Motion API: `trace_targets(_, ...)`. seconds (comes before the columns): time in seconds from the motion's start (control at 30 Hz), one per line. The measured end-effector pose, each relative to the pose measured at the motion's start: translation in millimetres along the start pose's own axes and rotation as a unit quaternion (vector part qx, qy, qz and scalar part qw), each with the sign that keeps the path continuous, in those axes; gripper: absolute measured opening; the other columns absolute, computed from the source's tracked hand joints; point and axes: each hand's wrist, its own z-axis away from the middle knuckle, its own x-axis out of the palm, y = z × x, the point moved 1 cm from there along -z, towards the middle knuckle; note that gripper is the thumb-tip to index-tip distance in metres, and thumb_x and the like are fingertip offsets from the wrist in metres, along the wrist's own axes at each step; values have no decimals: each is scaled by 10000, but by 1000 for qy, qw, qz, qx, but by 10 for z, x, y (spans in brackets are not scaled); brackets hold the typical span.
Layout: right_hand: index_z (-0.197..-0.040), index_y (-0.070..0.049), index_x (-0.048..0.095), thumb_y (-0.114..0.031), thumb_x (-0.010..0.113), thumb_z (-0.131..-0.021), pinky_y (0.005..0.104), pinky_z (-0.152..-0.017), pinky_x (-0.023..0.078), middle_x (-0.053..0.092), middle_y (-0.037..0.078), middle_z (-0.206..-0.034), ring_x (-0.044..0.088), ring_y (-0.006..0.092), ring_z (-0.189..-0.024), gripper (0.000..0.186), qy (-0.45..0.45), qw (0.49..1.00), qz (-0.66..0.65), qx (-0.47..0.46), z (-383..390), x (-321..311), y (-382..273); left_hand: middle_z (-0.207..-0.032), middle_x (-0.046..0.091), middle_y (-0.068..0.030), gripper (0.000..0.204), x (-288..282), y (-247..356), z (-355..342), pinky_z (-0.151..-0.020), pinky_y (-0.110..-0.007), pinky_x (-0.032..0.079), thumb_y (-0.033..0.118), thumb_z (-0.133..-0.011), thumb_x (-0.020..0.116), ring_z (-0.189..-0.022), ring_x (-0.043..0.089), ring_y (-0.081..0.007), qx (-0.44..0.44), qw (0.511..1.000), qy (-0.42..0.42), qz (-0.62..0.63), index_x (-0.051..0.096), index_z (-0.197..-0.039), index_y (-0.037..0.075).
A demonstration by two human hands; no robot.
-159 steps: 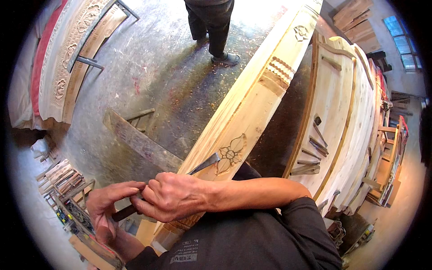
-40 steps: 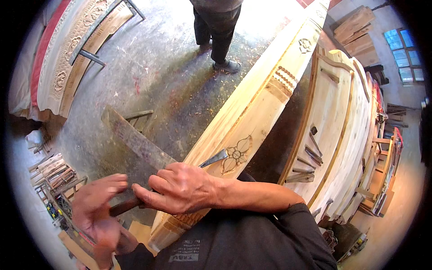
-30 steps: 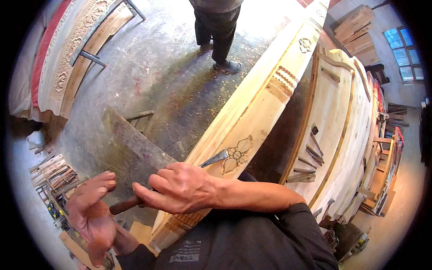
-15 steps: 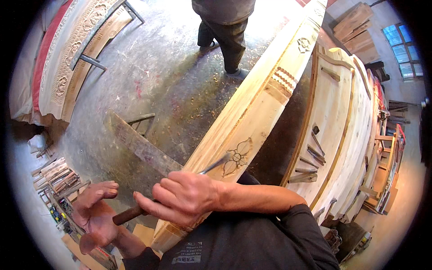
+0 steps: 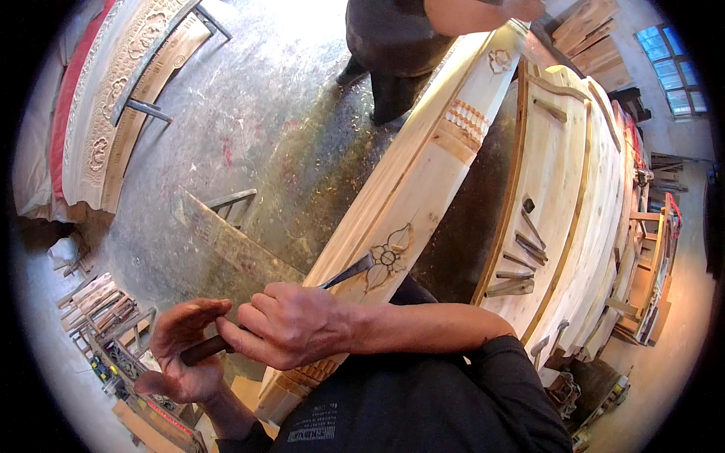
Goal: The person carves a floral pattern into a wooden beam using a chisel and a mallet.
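Note:
My right hand (image 5: 291, 325) is closed around a carving chisel (image 5: 349, 272), its forearm lying across the long pale wooden beam (image 5: 408, 185). The flat metal blade slants up to the left side of a carved flower (image 5: 387, 257) on the beam's face; whether the edge touches the wood is hard to tell. The brown wooden handle sticks out to the left of my fist. At its butt end is my left hand (image 5: 185, 351), palm turned toward it, fingers curved and thumb spread apart. The handle's end meets or nearly meets that palm.
Several chisels (image 5: 531, 245) lie on a pale panel (image 5: 559, 219) to the right. Another person (image 5: 400, 45) stands beyond the beam, a bare arm over its far end. A carved panel (image 5: 113, 106) rests at far left. Below it, a plank (image 5: 234, 241) meets the beam.
My left hand has moved right and up, closer to the chisel handle's end. The other person has shifted to the right, an arm now over the beam. My right hand keeps its grip.

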Motion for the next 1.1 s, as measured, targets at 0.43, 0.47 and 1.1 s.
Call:
trace_targets(0.43,-1051,2,702,-191,684,-926,314,-528,422,503,24,-729,583,147,-630,231,16,1000,-6,-3,-11,22,-17,-1057,735,-356,1232,10,99,-30,-971,-551,598,999,-879,318,-996,756,-446,24,998,-56,-27,697,-1135,-145)
trace_targets(0.47,-1048,1,701,-193,683,-930,313,-526,423,502,24,-729,583,147,-630,227,21,1000,-9,-3,-12,29,-20,-1055,735,-355,1229,8,102,-26,-971,-553,598,996,-882,315,-995,756,-445,26,998,-57,-27,698,-1135,-143)
trace_targets(1.1,-1160,20,732,-235,726,-900,314,-503,408,482,14,-719,546,145,-598,364,88,996,-11,11,-20,-13,46,-1213,722,-336,1455,44,432,-317,-1146,-632,459,1108,-728,337,-1199,690,-498,108,981,-134,-86,602,-1367,-172)
